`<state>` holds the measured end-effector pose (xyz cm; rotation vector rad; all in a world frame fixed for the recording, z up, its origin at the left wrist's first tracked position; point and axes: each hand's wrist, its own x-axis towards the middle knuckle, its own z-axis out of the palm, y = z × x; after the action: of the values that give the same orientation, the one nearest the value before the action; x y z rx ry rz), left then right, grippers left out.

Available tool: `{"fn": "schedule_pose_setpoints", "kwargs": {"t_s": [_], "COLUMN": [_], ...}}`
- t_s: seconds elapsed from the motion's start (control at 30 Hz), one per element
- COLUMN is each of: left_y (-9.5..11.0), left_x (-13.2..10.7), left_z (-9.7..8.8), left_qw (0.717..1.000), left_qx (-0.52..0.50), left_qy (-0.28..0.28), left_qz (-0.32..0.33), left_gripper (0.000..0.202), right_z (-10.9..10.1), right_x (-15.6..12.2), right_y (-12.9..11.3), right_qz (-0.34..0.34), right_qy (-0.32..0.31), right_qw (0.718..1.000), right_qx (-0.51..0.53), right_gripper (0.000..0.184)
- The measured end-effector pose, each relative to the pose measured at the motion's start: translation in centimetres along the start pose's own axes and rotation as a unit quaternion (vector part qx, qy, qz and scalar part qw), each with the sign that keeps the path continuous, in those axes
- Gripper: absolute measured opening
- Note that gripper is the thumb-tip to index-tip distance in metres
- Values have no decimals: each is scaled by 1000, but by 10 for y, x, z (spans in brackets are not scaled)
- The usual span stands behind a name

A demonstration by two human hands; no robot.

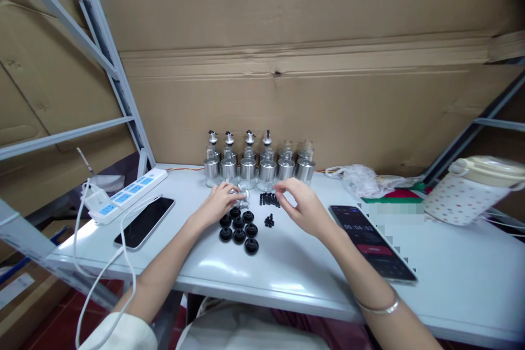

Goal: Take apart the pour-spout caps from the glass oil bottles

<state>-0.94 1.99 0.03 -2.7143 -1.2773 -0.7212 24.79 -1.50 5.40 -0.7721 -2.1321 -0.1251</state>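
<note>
My left hand point(221, 200) is curled at a cluster of small silver pieces point(241, 202), with its fingertips closed on one of them. My right hand point(301, 205) hovers at the right end of a row of short black tubes point(268, 199). Its thumb and forefinger come together in a pinch; anything between them is too small to make out. Between my forearms lie several round black stoppers point(238, 236) and a little pile of tiny black parts point(269, 221). Behind my hands stand two rows of glass bottles with silver bands point(268, 170); some in the back row carry silver pourer tops point(250, 136).
On the left are a white power strip point(131, 196), a phone point(147, 222) and a looping white cable point(133, 273). To the right lie a phone showing a timer point(371, 243), a crumpled plastic bag point(363, 179) and a dotted container point(467, 194). Cardboard point(328, 104) walls the back.
</note>
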Motion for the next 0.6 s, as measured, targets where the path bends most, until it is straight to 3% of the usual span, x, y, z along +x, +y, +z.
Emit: {"fn": "schedule_pose_setpoints", "kwargs": {"t_s": [0.23,0.43,0.6], "left_y": [5,11,24], "left_x": [3,2,3], "left_z": [-3,-14,-15], "left_qw": [1000,993,983], "left_qx": [4,-23,-57], "left_qy": [15,111,172], "left_qz": [24,14,16], "left_gripper": [22,19,13], "right_z": [3,9,26], "right_x": [0,-2,3], "right_y": [-2,8,14], "right_qz": [-3,23,33], "right_qy": [-16,0,-19], "right_qw": [1000,999,997], "right_qx": [5,34,71], "right_gripper": [10,10,12]}}
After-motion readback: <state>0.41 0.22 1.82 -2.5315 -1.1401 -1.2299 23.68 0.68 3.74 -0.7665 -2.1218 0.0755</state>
